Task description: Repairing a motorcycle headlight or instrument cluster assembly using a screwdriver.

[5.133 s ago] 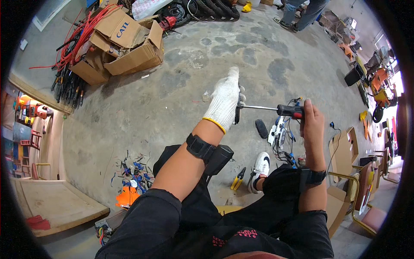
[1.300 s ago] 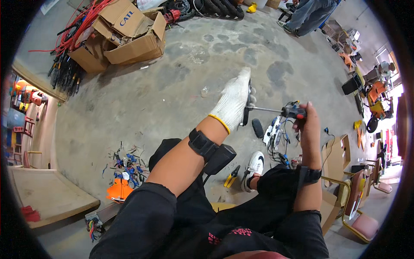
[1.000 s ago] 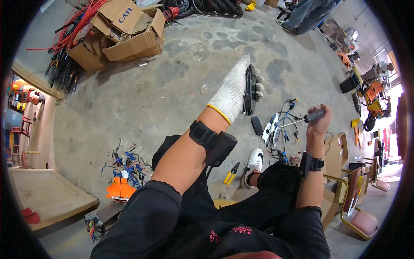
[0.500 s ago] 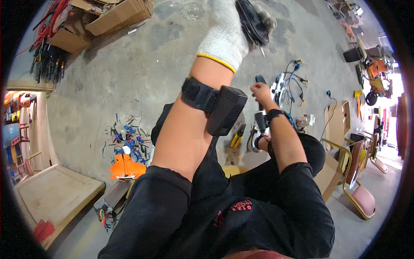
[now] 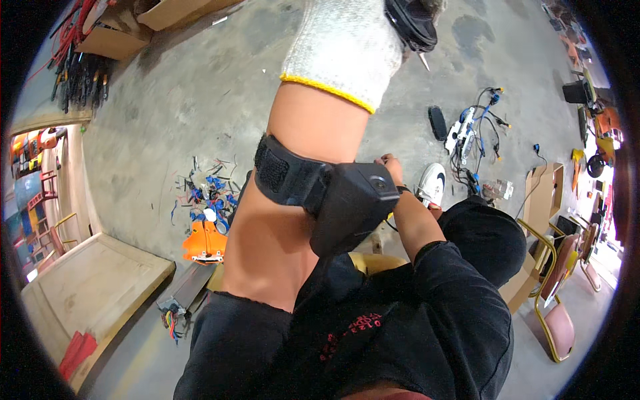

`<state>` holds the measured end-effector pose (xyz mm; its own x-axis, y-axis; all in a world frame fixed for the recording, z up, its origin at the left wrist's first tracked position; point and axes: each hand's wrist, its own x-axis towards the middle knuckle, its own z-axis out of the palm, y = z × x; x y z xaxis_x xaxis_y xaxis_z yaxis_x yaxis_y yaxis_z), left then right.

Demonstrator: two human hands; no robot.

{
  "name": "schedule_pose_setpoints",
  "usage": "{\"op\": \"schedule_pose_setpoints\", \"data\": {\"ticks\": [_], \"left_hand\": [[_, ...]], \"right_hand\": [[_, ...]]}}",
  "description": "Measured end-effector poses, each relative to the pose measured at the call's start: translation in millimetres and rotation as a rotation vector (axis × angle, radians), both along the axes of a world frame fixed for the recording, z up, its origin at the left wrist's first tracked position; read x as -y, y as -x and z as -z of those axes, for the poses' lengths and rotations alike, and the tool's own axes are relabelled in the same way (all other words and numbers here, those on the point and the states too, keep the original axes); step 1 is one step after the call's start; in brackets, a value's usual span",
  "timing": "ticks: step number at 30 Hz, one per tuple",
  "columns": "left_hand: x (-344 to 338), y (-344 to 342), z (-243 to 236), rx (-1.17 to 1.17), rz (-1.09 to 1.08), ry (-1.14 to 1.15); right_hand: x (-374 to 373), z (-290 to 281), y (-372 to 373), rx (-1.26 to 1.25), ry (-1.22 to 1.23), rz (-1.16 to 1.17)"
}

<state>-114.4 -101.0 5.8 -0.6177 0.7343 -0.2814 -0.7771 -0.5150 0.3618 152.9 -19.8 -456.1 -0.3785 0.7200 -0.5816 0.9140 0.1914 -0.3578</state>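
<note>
My left hand (image 5: 350, 47) wears a white knitted glove with a yellow cuff and is raised at the top edge. A black rounded thing (image 5: 415, 25) lies against it, and a thin pointed tip (image 5: 425, 62) sticks out below. Most of the gloved fingers are cut off or covered. A black boxy device (image 5: 357, 200) is strapped to my left forearm. Beyond that device, my bare right hand (image 5: 392, 168) is low over the floor with its fingers curled. What they hold, if anything, is hidden. A bit of yellow handle (image 5: 391, 217) shows beside the device.
Right of my hands lie a black oblong pad (image 5: 437, 123), a white part with blue cables (image 5: 460, 133) and my white shoe (image 5: 432, 185). Leftward are cable scraps (image 5: 208, 193), an orange shell (image 5: 205, 243) and a wooden panel (image 5: 93, 293). Folding chairs (image 5: 560, 327) stand right.
My left arm looms larger and its device now covers the floor where yellow-handled pliers lay. The right hand has come down and left, away from the black pad. The whole view has shifted.
</note>
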Motion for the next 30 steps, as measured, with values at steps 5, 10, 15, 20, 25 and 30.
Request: {"op": "schedule_pose_setpoints", "data": {"ticks": [5, 10, 15, 20, 25, 30], "left_hand": [[7, 2, 9, 0.004, -0.003, 0.058], [10, 4, 13, -0.006, 0.006, 0.076], [12, 1, 15, -0.013, 0.025, 0.066], [7, -2, 13, -0.033, 0.059, 0.029], [-5, -4, 10, -0.081, 0.116, -0.035], [-28, -4, 14, -0.165, 0.220, -0.131]], "right_hand": [[0, 5, 15, 0.088, -0.063, 0.000], [0, 9, 17, 0.157, -0.080, -0.071], [-16, -4, 18, -0.018, -0.064, -0.032], [-49, -34, 22, -0.102, -0.131, -0.065], [-90, -89, 35, -0.053, -0.073, -0.012], [-133, -218, 67, -0.523, 0.153, 0.284]]}}
